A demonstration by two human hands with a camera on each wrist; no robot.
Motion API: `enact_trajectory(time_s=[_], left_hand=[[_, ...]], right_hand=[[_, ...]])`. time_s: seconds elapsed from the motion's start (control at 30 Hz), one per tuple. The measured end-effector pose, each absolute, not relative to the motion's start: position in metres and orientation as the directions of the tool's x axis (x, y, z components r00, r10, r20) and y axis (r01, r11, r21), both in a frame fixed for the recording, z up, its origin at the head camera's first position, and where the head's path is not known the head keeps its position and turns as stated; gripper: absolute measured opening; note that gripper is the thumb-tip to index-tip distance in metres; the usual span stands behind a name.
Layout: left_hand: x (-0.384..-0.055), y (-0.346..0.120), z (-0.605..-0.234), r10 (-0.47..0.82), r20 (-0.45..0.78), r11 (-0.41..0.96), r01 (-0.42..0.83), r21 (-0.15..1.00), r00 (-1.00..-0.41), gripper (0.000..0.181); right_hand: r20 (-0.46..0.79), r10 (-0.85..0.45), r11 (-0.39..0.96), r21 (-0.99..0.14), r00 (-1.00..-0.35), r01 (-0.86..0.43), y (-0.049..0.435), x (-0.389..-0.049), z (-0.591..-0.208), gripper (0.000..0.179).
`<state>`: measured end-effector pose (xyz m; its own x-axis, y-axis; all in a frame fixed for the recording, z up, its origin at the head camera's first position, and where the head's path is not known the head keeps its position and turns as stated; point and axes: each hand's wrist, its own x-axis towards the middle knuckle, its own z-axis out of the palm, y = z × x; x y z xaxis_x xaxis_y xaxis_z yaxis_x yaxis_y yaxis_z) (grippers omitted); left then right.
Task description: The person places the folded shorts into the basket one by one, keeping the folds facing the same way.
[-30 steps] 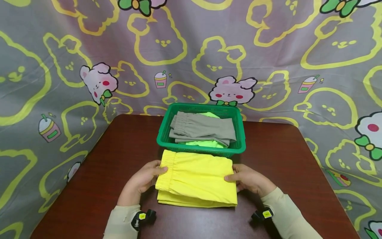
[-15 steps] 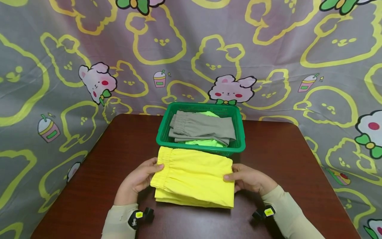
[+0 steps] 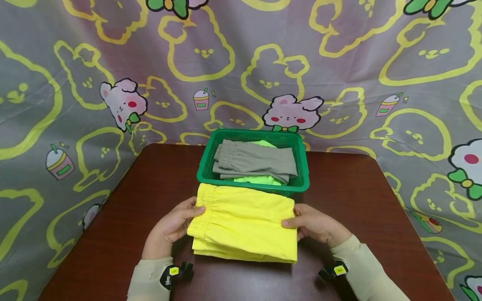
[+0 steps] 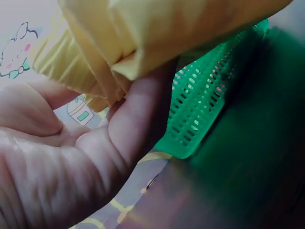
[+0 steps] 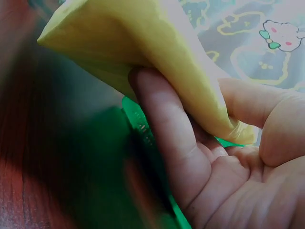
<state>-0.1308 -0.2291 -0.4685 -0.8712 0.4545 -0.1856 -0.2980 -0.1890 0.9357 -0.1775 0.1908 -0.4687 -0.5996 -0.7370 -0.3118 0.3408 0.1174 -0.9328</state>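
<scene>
Folded yellow shorts with a gathered elastic waistband are held up just in front of the green basket. My left hand pinches the waistband end, thumb on top and fingers beneath. At the opposite end, my right hand grips the folded edge the same way. In the left wrist view, the yellow cloth lies over the fingers, with the basket's perforated side beyond. The right wrist view has the cloth's underside above the supporting fingers. Part of the basket's front wall is hidden by the shorts.
Inside the basket lies a folded grey garment with an elastic waistband, on top of bright green cloth. The basket stands near the back of a dark reddish-brown table. A patterned curtain hangs behind and beside the table.
Both hands keep hold of the yellow shorts. The waistband end has shifted left and slightly up with my left hand, while my right hand has barely moved. The basket stays where it was.
</scene>
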Motion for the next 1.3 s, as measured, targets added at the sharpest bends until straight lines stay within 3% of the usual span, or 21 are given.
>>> enact_trajectory(time_s=[0.3,0.57,1.0,1.3], left_hand=[[-0.122,-0.237,-0.456,0.489,-0.167,-0.122,-0.257,0.959,-0.856,0.038],[-0.121,-0.232,-0.44,0.478,-0.137,-0.141,-0.23,0.963,-0.868,0.036],[-0.129,-0.219,-0.417,0.356,-0.159,-0.131,-0.218,0.967,-0.921,0.034],[-0.144,-0.208,-0.398,0.244,-0.183,-0.049,-0.201,0.978,-0.952,0.041]], right_hand=[[-0.31,-0.695,0.169,-0.947,-0.648,0.272,0.187,-0.168,-0.45,0.045],[-0.277,-0.619,0.174,-0.961,-0.735,0.216,0.189,-0.16,-0.433,0.056],[-0.224,-0.578,0.164,-0.974,-0.785,0.158,0.199,-0.168,-0.416,0.062],[-0.213,-0.489,0.158,-0.975,-0.846,0.154,0.2,-0.18,-0.403,0.053]])
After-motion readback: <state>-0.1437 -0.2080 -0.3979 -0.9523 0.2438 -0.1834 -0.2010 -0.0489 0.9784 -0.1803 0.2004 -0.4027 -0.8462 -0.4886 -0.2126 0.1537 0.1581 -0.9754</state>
